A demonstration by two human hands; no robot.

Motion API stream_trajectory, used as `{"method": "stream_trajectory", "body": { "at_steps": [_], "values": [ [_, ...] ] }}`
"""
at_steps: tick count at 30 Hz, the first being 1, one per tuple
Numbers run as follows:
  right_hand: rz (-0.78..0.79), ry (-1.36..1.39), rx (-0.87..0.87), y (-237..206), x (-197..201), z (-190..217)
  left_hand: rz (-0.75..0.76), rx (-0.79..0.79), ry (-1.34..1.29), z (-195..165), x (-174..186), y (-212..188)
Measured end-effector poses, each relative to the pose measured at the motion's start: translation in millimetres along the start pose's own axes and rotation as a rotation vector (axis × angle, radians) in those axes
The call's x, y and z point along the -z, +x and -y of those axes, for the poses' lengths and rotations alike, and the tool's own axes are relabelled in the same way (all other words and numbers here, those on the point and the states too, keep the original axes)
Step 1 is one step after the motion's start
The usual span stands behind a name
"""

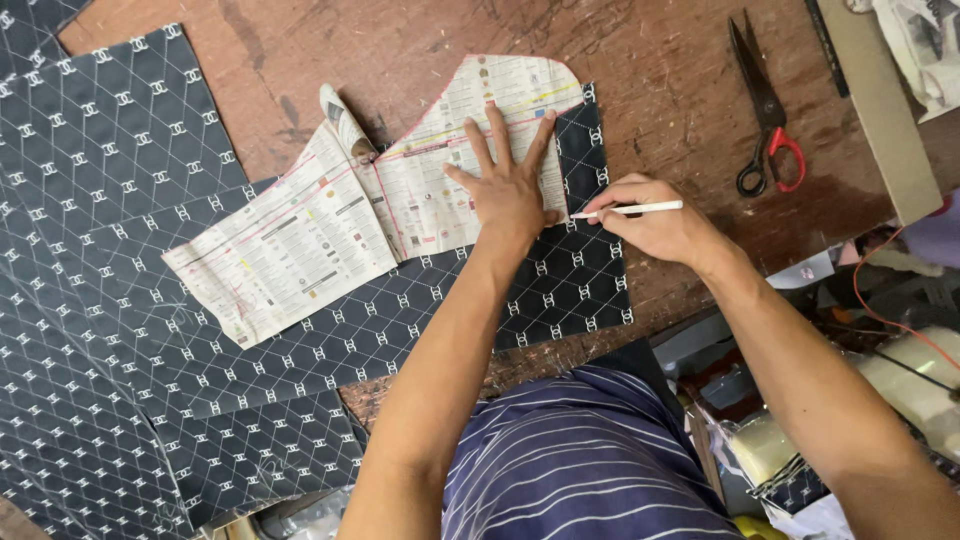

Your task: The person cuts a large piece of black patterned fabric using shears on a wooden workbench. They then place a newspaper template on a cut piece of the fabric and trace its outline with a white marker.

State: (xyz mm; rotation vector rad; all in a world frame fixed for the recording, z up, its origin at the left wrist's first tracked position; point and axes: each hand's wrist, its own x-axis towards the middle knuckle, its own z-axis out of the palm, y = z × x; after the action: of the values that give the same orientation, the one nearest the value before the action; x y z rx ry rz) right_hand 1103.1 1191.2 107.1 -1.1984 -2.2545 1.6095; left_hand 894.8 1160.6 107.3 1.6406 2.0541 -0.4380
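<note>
1. Desk (420, 40): worn reddish-brown wood, carrying everything below. Large sheets of dark quilted fabric with a white diamond grid cover its left side.

2. Dark fabric piece (560, 280): one cut panel of the same material lies flat near the desk's front edge, running from lower left up to the right.

3. Newspaper pattern (330, 220): a paper template lying on top of that panel. Its long axis runs from lower left to upper right, ending in a rounded lobe at the top. Its right edge crosses the fabric just beside both hands.

4. Left hand (508, 190): flat, fingers spread, palm pressing the pattern's upper right part down onto the fabric (grasping nothing, only pinning).

5. Right hand (655, 222): closed around a white marking pencil (630, 209) in a writing grip. It sits just right of the left hand, over the fabric's right edge.

6. Pencil axis: nearly horizontal, tip pointing left toward the pattern's right edge, just short of the left thumb. The right hand is the nearer one to that free edge; the edge runs away from the tip toward the top of the lobe.

7. Scissors (765, 120): black blades, one red handle loop, lying well apart to the upper right (untouched).
</note>
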Motion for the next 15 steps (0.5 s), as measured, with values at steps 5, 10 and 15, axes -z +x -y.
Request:
{"method": "stream_trajectory", "body": {
  "at_steps": [5,10,15],
  "values": [
    [-0.051,0.036,-0.036,0.2,1.5,0.4,0.050,0.004,-0.031,-0.8,2.6,-0.8],
    [0.043,-0.009,0.074,-1.0,2.5,-3.0,0.043,-0.001,-0.018,0.4,2.7,-0.6],
    [-0.042,0.003,-0.070,-1.9,1.0,-3.8,0.035,-0.005,-0.035,0.2,1.5,-1.1]
  ]
}}
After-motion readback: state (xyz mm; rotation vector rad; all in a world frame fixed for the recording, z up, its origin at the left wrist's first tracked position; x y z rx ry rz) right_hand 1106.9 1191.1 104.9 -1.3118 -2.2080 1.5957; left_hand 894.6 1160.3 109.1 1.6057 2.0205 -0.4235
